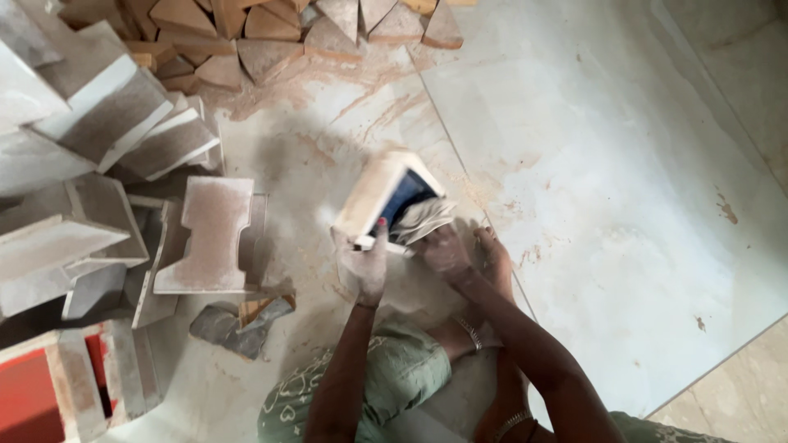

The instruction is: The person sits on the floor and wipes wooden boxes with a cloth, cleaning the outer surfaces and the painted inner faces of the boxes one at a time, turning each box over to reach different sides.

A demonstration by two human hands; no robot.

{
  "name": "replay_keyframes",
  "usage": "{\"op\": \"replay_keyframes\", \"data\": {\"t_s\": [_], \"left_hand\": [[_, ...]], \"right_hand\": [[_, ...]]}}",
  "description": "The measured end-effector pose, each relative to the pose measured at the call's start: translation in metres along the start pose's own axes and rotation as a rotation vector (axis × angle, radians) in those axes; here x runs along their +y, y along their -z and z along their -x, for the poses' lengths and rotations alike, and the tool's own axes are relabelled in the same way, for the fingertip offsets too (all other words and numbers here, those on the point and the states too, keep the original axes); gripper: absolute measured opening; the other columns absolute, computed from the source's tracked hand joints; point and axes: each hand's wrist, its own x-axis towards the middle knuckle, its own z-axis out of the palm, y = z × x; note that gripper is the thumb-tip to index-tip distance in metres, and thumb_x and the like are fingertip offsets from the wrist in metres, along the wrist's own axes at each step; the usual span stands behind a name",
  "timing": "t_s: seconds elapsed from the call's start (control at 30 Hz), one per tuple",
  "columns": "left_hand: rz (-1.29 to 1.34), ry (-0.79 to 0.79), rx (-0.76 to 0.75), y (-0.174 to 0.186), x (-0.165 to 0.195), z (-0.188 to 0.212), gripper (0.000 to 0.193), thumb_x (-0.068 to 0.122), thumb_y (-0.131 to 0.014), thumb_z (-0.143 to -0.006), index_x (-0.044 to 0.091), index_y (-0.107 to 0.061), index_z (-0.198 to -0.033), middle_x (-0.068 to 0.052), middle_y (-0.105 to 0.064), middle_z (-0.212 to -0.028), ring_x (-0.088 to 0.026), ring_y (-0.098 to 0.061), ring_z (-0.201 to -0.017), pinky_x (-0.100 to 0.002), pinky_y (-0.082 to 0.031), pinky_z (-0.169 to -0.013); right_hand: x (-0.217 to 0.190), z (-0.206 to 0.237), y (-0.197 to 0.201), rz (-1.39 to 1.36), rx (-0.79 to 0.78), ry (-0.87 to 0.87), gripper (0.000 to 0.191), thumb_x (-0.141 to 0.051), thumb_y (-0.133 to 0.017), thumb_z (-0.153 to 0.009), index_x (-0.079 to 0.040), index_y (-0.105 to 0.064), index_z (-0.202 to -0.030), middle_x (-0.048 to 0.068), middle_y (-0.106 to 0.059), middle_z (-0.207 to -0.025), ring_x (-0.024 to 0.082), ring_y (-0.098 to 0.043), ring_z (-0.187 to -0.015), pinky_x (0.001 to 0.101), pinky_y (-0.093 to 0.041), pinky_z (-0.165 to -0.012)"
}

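Left hand was clamped on the lower edge of a box-shaped wooden block, thumb up against its face, dust all over the fingers. The block was held tilted above the floor, near frame centre; pale outer sides, dark blue panel on the face turned toward the person.

Right hand was closed on a crumpled grey cloth, pressing it against the blue face at the block's right edge. Metal bangle sat on that wrist.

The person's bare foot rested on the floor just right of the right hand; the green patterned garment covered the knee at bottom centre.

Floor was glossy pale tile, with reddish sawdust smeared around the work spot and thinning out to the right.

Left of the hands: an I-shaped pale block lay flat on other pieces, near but apart from the held block. More pale blocks were stacked top left, tilted against each other. A red-faced block sat bottom left. A dark rag lay on the floor below the I-shaped piece.

Top of frame: a heap of wedge-cut wooden offcuts, well apart from the hands.
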Motion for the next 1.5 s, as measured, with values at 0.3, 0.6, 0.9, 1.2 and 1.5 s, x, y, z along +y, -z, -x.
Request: {"op": "replay_keyframes", "data": {"t_s": [0.3,0.6,0.9,1.2,1.5], "left_hand": [[0.025,0.169,0.075,0.016,-0.034,-0.009,0.03,0.023,-0.069,-0.112,-0.003,-0.053,-0.113,-0.003,-0.05,-0.099,-0.013,-0.045,-0.091,-0.03,-0.044,-0.08],[0.965,0.657,0.023,0.023,-0.068,-0.019,0.078,0.069,-0.025,-0.102,0.006,-0.046,-0.144,-0.013,-0.054,-0.141,-0.028,-0.054,-0.127,-0.044,-0.042,-0.112],[0.74,0.551,-0.019,0.031,-0.049,-0.029,0.055,0.04,-0.053,-0.102,0.007,-0.044,-0.144,-0.012,-0.058,-0.132,-0.024,-0.061,-0.119,-0.039,-0.055,-0.099],[0.534,0.523,0.143,0.016,-0.034,-0.022,0.051,0.012,-0.074,-0.092,0.004,-0.051,-0.136,-0.012,-0.062,-0.124,-0.02,-0.062,-0.111,-0.033,-0.053,-0.096],[0.511,0.462,0.201,0.036,-0.036,-0.049,0.033,0.013,-0.075,-0.096,0.0,-0.059,-0.122,-0.01,-0.065,-0.114,-0.019,-0.063,-0.104,-0.032,-0.053,-0.092]], "right_hand": [[-0.018,-0.054,0.088,-0.731,0.522,-0.441,0.033,-0.004,-0.065,-0.091,-0.007,-0.063,-0.124,0.014,-0.062,-0.119,0.032,-0.058,-0.113,0.0399,-0.052,-0.095],[-0.097,-0.1,0.047,-0.587,-0.104,-0.295,0.029,-0.018,-0.071,-0.089,-0.011,-0.064,-0.117,0.018,-0.053,-0.119,0.037,-0.058,-0.114,0.0512,-0.051,-0.096],[-0.077,-0.025,0.052,-0.417,0.0,-0.101,0.036,-0.017,-0.079,-0.079,-0.011,-0.065,-0.112,0.018,-0.051,-0.121,0.04,-0.056,-0.113,0.0524,-0.05,-0.095],[-0.039,0.052,0.063,-0.667,-0.07,-0.313,0.047,-0.011,-0.074,-0.08,-0.014,-0.066,-0.125,0.024,-0.048,-0.143,0.042,-0.056,-0.126,0.0468,-0.052,-0.101],[0.022,0.033,0.117,-0.409,-0.423,-0.451,0.019,-0.021,-0.056,-0.104,-0.024,-0.073,-0.112,-0.004,-0.072,-0.121,0.021,-0.073,-0.118,0.0339,-0.055,-0.108]]}}
